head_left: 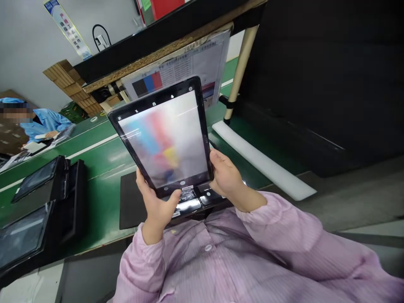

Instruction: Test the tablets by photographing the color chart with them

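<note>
A black-framed tablet (164, 143) is held up in front of me, tilted, with its lit screen towards me. The screen shows a blurred camera picture with red, blue and yellow patches. My left hand (158, 206) grips the lower left corner, its thumb on the bottom edge and its fingers partly hidden behind. At the lower right edge, my right hand (225, 172) is closed round the side. Below the tablet, more dark devices (189, 204) lie close to my body. Behind it hangs a printed sheet (179, 63) with colour blocks.
Black trays with tablets (39, 176) stand at left on the green bench (104, 189), beside a dark mat (131, 202). A white foam strip (261, 160) lies at right, near a post (241, 71). A co-worker in blue (47, 120) sits at far left.
</note>
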`<state>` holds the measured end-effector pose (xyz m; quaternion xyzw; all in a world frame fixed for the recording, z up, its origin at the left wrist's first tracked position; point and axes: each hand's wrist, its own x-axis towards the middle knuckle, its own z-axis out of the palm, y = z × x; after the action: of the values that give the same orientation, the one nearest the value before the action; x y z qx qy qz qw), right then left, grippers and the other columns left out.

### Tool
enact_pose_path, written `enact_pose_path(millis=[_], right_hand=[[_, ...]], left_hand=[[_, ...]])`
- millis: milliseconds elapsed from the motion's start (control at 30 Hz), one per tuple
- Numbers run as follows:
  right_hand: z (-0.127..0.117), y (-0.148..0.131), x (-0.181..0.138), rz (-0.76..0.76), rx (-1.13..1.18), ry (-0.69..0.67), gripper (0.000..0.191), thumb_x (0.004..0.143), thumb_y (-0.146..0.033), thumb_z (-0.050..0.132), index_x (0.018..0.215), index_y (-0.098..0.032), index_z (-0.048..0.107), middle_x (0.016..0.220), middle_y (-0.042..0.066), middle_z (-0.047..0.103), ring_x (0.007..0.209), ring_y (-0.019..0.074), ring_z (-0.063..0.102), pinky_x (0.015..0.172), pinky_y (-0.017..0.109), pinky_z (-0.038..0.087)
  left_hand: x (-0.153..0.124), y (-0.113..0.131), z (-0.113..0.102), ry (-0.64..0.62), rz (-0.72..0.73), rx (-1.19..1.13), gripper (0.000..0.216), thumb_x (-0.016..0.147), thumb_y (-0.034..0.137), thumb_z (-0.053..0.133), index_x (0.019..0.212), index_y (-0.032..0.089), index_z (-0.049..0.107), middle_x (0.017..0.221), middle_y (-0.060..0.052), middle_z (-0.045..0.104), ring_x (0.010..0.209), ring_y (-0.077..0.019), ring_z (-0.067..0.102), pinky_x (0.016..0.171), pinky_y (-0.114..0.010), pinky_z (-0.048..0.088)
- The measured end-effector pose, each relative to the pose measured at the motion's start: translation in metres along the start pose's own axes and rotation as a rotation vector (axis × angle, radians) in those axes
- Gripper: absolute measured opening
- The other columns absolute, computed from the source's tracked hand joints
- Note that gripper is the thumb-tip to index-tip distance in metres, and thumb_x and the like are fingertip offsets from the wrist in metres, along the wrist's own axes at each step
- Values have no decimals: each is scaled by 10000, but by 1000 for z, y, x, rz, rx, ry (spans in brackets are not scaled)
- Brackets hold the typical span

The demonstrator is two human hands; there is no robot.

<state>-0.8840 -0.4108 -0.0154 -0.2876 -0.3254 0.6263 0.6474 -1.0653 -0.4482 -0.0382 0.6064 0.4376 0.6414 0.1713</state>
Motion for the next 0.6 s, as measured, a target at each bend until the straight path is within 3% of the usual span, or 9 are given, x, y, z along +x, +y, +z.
enact_pose_path(millis=[67, 200, 600], right_hand=[[-3, -2, 1, -4, -15, -11, 525, 752, -663, 780, 1012, -220, 670, 1122, 63, 745, 1204, 281, 657, 1009, 467, 572], [-12, -6, 4, -28, -26, -19, 515, 745, -675, 776, 967, -222, 676, 1116, 60, 742, 1210, 286, 651, 1016, 464, 568], [-33, -11, 10, -57, -31, -41, 552, 714, -687, 789, 975, -215, 676, 1028, 55, 746, 1154, 281, 673, 945, 438, 597]], left_hand=[[-1, 0, 3, -34, 47, 246, 1231, 700, 488, 880, 1624, 227, 109, 1633, -215, 217, 1534, -365, 257, 1245, -530, 248], [-2, 2, 14, -30, 102, 488, 1279, 709, 532, 853, 1617, 158, 34, 1591, -271, 202, 1544, -421, 159, 1235, -610, 209], [-7, 7, 42, 11, 175, 630, 1247, 763, 528, 816, 1606, 121, -7, 1562, -311, 210, 1511, -443, 205, 1209, -650, 230]])
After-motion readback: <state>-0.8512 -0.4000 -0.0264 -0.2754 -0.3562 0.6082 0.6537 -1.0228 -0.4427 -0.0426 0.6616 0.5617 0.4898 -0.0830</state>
